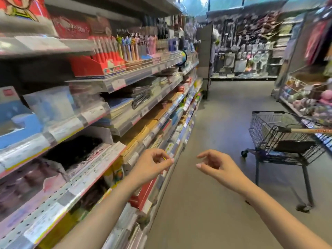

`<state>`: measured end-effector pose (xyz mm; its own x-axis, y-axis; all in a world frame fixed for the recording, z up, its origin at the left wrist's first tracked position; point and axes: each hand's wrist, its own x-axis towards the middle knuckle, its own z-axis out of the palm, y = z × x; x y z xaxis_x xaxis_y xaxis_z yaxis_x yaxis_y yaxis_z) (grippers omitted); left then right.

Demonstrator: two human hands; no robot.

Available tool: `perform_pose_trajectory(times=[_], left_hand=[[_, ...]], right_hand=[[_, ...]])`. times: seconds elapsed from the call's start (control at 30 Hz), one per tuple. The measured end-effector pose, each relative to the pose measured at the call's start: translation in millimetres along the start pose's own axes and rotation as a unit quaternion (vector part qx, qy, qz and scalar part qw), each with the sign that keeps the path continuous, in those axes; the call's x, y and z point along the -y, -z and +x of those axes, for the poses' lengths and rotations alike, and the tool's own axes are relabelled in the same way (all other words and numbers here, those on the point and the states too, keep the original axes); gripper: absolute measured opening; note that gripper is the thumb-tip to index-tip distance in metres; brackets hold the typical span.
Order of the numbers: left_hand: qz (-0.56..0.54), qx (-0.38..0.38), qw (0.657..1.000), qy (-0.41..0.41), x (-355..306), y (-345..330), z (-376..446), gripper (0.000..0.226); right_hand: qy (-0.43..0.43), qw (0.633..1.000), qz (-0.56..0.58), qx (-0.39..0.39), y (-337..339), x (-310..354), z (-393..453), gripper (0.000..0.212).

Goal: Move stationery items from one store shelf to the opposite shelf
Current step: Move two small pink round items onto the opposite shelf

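The stationery shelf unit runs along my left, stacked with pens in a red display box, notebooks and brown envelopes. My left hand hovers in front of the lower shelf edge, fingers loosely curled and apart, nothing in it. My right hand is out over the aisle floor, fingers apart and empty. The opposite shelf on the right holds soft toys and mixed goods. The picture is blurred by motion.
A dark wire shopping cart stands in the aisle at right, with a wooden handle resting across it. A small globe sits on the left shelf. Grey floor stretches toward a far wall display.
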<state>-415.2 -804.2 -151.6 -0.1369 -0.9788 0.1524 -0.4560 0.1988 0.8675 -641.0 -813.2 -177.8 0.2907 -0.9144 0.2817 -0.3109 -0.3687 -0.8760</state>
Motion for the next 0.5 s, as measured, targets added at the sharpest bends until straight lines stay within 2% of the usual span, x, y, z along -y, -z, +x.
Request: perform_pose_trajectory(times=[0.23, 0.5], left_hand=[[0.009, 0.003, 1.0, 0.001, 22, 1, 123, 0.02], [0.011, 0.0, 1.0, 0.021, 37, -39, 258, 0.02]], right_hand=[[-0.007, 1.0, 0.029, -0.008, 30, -50, 109, 0.014], [-0.007, 0.999, 0.05, 0.007, 87, -125, 227, 0.014]])
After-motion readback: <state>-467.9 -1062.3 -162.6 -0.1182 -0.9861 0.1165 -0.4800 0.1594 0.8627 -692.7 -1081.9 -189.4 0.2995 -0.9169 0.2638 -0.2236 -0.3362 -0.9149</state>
